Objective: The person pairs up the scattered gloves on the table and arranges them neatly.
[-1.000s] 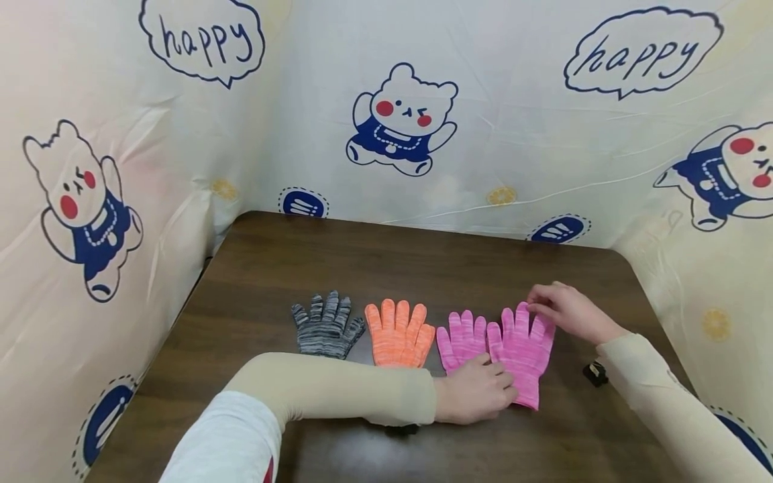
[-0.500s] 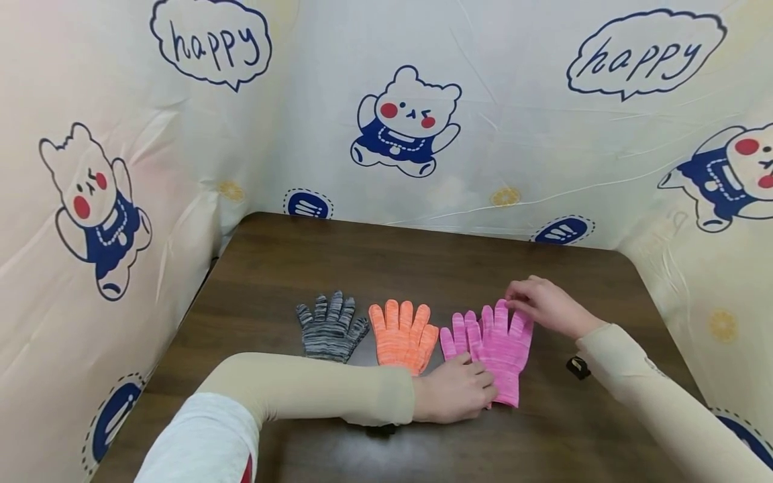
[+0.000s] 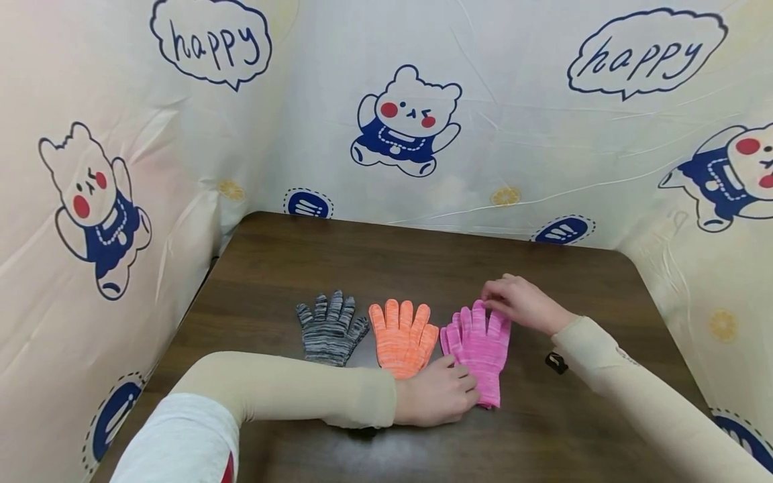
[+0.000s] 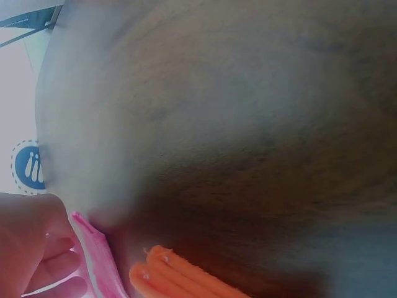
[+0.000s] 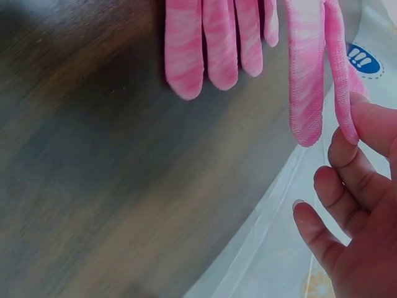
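Note:
Two pink knitted gloves overlap on the right side of the row in the head view. The upper pink glove (image 3: 486, 355) covers most of the lower pink glove (image 3: 449, 339), whose fingers show at its left. My right hand (image 3: 525, 303) pinches a fingertip of the upper glove between thumb and forefinger; the right wrist view shows that glove (image 5: 306, 93) raised off the table there. At the cuff end, my left hand (image 3: 431, 396) holds the upper glove's edge with curled fingers. The left wrist view shows pink fabric (image 4: 102, 261) by those fingers.
An orange glove (image 3: 403, 335) lies left of the pink pair, and a grey striped glove (image 3: 331, 335) farther left. My left forearm (image 3: 314, 392) passes in front of both. A patterned curtain (image 3: 513, 121) surrounds the brown table (image 3: 374, 248).
Both hands have moved left, carrying the upper pink glove over the lower one, which is now mostly covered. The orange and grey gloves stay put.

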Tool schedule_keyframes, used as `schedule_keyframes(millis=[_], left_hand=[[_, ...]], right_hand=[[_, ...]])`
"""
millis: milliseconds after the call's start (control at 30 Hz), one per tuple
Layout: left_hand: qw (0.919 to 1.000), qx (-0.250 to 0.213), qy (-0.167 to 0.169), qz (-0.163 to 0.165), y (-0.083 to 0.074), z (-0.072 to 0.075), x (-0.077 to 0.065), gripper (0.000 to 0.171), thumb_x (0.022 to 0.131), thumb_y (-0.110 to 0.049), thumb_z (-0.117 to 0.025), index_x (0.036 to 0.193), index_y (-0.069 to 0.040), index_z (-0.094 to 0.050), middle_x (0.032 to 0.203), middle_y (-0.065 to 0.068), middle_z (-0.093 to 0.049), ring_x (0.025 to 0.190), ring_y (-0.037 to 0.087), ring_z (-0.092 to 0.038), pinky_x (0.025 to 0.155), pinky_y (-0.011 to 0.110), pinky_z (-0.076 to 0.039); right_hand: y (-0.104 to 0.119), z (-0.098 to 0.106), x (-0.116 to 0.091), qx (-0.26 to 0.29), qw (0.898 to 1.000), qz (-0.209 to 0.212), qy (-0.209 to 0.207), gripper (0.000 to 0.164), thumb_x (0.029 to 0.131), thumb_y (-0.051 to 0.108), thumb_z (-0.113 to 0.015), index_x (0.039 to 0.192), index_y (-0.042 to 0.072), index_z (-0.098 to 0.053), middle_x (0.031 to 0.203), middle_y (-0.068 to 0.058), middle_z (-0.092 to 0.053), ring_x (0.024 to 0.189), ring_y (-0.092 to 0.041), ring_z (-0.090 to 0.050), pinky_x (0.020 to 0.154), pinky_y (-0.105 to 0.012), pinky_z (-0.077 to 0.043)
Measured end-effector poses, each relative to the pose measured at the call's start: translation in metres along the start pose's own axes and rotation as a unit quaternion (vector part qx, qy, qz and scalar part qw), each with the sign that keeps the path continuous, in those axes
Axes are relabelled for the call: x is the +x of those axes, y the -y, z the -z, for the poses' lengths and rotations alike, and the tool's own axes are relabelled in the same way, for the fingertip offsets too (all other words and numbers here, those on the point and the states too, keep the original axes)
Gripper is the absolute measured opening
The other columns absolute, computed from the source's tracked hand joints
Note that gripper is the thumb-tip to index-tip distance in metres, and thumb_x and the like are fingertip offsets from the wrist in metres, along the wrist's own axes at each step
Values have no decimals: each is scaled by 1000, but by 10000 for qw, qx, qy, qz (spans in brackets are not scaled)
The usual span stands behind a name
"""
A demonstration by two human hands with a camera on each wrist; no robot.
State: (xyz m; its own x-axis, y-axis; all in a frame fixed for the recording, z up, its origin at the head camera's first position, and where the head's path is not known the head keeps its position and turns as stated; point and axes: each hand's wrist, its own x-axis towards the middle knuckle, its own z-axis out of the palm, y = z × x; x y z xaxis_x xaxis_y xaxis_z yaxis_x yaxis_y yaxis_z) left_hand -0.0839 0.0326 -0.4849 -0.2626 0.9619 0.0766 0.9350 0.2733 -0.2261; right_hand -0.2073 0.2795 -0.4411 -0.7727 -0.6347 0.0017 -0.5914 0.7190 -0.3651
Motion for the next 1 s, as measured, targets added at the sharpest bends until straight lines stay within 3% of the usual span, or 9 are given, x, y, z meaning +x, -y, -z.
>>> schedule_keyframes(millis=[267,600,867,1000], left_hand=[[10000,-84,40,-17,1,-4,-6,16,102,-38,-60,107,-28,-71,102,-12,-66,96,8,-59,81,28,-42],[9996,-253,-79,55,2,-15,-7,15,103,-36,-58,106,-29,-71,98,-13,-65,94,7,-60,83,28,-43],[9990,-418,-118,50,3,-17,-8,21,103,-45,-57,111,-29,-70,101,-11,-65,97,9,-60,84,30,-44],[9980,-578,-101,231,3,-18,-7,28,102,-52,-59,113,-28,-68,104,-10,-63,98,11,-59,82,30,-46]], right_hand=[[3,-7,8,50,9999,-16,149,9,95,15,-78,99,20,-72,90,10,-70,82,-12,-53,71,-30,-52],[-1,-22,14,179,9983,-424,354,10,95,17,-78,101,20,-72,91,8,-69,83,-14,-54,72,-30,-53],[-9,-35,14,119,9956,-758,538,6,97,20,-75,100,19,-71,89,5,-65,82,-16,-54,73,-32,-53],[-12,-39,13,184,9942,-878,589,6,98,22,-74,100,19,-69,88,4,-64,82,-17,-55,75,-35,-54]])
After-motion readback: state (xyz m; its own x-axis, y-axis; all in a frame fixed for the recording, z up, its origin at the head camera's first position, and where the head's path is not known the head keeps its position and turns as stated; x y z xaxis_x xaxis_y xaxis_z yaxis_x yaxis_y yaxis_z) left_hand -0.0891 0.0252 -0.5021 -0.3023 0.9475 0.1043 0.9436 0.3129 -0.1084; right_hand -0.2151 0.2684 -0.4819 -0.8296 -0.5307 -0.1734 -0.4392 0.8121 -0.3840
